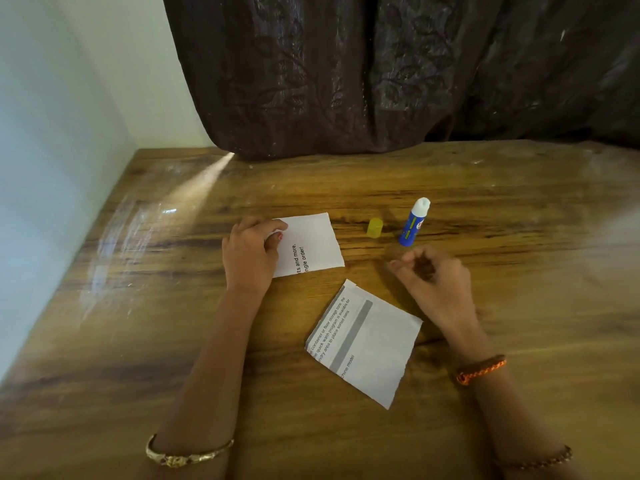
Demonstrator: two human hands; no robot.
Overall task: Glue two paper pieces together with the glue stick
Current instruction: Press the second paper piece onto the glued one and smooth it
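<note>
Our left hand (250,252) pinches the left edge of the far paper piece (309,244) on the wooden table (138,341). The near paper piece (367,344) lies free. Beyond, the yellow cap (375,227) stands beside the uncapped glue stick (414,221). Our right hand (434,282) hovers loosely curled, holding nothing.

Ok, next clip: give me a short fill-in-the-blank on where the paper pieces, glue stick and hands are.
1. The glue stick stands on the table with its cap ____.
2. The yellow cap stands to the ____ of the glue stick in the picture.
3. The ____ hand rests on the far paper piece.
4. The right hand holds ____.

Missing words: off; left; left; nothing
</note>
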